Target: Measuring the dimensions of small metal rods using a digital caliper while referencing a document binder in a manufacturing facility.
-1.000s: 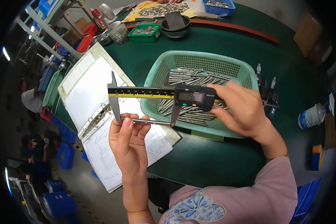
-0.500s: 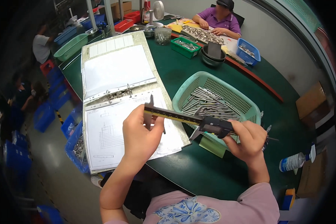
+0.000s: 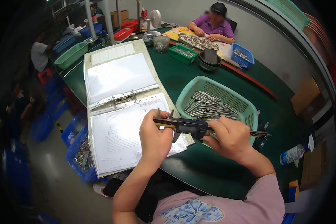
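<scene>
A black digital caliper (image 3: 190, 128) is held level in front of me, over the lower edge of an open ring binder (image 3: 125, 128) with drawing sheets. My left hand (image 3: 155, 138) is closed around the caliper's jaw end. My right hand (image 3: 229, 137) grips its sliding body, and the beam sticks out to the right past my fingers. The jaws stand a little apart near my left fingertips; whether a part lies between them is too small to tell. Just beyond my right hand, a pale green basket (image 3: 192, 83) holds many slim metal rods (image 3: 211, 106).
On the green table (image 3: 179, 164) stand a green tray (image 3: 183, 54), dark bowls (image 3: 210, 61), a blue basket (image 3: 242, 56) and a spray bottle (image 3: 293, 154). A person in purple (image 3: 214, 28) handles small parts across the table. Blue bins (image 3: 80, 156) stand at lower left.
The caliper's sliding body has moved left toward the jaw end, narrowing the jaw gap. My hands have come closer together, and the beam now extends past my right hand.
</scene>
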A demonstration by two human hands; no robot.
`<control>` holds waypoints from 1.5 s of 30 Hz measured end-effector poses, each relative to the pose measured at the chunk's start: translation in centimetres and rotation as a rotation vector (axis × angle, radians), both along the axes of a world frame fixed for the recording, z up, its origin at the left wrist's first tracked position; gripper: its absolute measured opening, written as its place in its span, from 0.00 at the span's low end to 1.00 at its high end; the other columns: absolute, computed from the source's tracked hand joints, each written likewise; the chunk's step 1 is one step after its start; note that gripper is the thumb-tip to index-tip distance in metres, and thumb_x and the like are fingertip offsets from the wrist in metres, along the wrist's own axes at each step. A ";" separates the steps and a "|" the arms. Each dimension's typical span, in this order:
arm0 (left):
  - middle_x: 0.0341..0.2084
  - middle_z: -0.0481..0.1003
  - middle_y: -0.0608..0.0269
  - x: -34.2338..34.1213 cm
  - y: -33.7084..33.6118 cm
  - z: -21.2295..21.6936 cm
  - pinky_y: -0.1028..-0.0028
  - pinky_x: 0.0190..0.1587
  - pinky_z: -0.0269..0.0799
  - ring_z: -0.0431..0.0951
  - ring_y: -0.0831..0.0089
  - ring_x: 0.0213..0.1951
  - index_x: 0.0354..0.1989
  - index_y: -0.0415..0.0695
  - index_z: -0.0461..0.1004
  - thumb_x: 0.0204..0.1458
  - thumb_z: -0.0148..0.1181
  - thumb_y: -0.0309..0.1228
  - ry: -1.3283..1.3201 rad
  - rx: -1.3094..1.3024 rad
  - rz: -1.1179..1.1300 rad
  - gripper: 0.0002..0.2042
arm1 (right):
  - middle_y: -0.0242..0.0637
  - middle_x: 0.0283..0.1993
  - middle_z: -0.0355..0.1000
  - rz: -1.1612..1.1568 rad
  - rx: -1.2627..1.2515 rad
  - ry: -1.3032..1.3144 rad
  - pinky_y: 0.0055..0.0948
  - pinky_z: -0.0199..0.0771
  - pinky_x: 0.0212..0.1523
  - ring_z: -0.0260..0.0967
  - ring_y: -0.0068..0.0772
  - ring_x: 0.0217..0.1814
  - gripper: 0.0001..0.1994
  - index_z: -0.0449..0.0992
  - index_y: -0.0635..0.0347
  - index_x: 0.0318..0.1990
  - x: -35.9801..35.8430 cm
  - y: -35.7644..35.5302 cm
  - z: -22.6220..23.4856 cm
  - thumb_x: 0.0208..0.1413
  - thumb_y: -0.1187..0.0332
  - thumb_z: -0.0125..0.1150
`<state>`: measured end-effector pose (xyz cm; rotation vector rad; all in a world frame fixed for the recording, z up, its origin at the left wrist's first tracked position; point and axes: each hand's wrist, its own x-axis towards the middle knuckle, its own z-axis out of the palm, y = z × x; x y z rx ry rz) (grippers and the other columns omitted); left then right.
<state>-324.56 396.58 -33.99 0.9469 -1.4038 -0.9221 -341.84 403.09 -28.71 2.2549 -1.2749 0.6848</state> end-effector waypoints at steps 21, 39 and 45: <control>0.25 0.69 0.44 1.9 -0.3 -1.6 0.62 0.35 0.64 0.68 0.46 0.33 0.28 0.35 0.65 0.35 0.52 0.23 -0.113 0.033 0.034 0.09 | 0.45 0.29 0.62 0.074 -0.003 0.149 0.38 0.60 0.26 0.62 0.48 0.28 0.18 0.65 0.66 0.43 0.9 -1.8 -0.7 0.41 0.71 0.54; 0.25 0.67 0.47 1.2 0.2 -1.2 0.62 0.32 0.64 0.67 0.48 0.32 0.26 0.35 0.64 0.36 0.52 0.22 -0.050 -0.049 0.146 0.07 | 0.42 0.26 0.62 0.010 0.005 0.075 0.35 0.61 0.25 0.63 0.45 0.26 0.14 0.66 0.63 0.37 1.2 -1.4 0.4 0.40 0.69 0.58; 0.25 0.66 0.48 0.7 0.2 -1.6 0.63 0.31 0.64 0.67 0.49 0.30 0.26 0.35 0.64 0.37 0.52 0.22 -0.033 -0.066 0.181 0.07 | 0.42 0.27 0.63 0.000 0.045 0.045 0.35 0.61 0.25 0.63 0.45 0.26 0.14 0.66 0.64 0.37 0.8 -1.4 0.2 0.41 0.70 0.57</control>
